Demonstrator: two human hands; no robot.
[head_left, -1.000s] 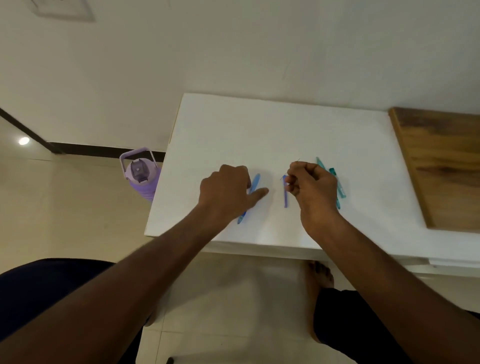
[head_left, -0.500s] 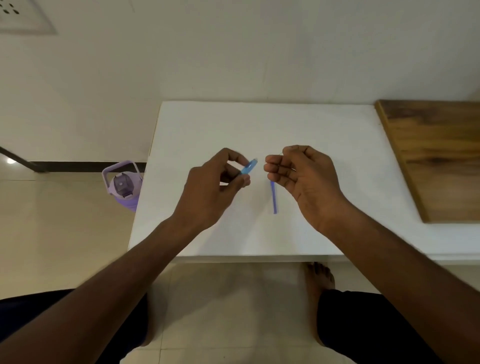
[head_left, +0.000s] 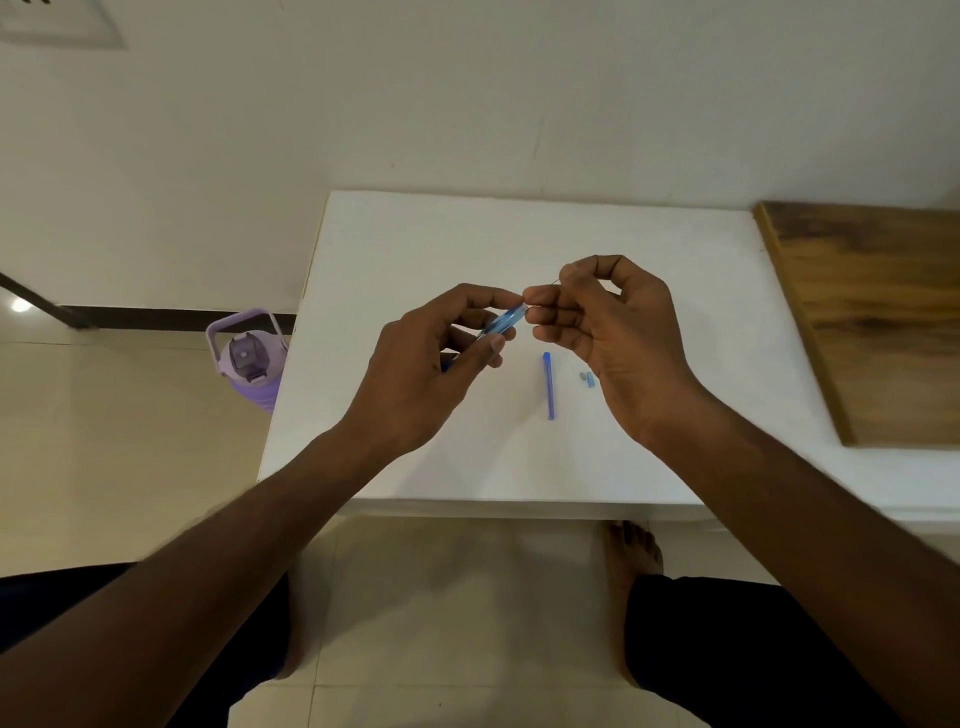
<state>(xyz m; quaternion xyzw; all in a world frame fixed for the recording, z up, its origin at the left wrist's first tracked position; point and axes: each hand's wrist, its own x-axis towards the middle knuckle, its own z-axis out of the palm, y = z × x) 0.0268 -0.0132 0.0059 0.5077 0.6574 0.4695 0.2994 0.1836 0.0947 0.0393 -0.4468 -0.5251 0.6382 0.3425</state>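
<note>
My left hand (head_left: 441, 358) holds a translucent blue pen barrel (head_left: 503, 320) above the white table (head_left: 467, 249), its end pointing right. My right hand (head_left: 608, 322) pinches a thin refill or wire (head_left: 555, 283) at the barrel's open end, fingertips touching it. A blue pen part (head_left: 548, 384) lies on the table below the hands. Small pale blue pieces (head_left: 586, 377) lie beside my right wrist, partly hidden by it.
A wooden board (head_left: 872, 312) lies at the table's right side. A purple water jug (head_left: 249, 364) stands on the tiled floor left of the table. A wall rises behind. My legs and a bare foot (head_left: 634, 551) are under the near edge.
Both hands lifted off the table and came together; the left picked up the blue barrel and now meets the right hand's fingertips. The blue part stays on the table.
</note>
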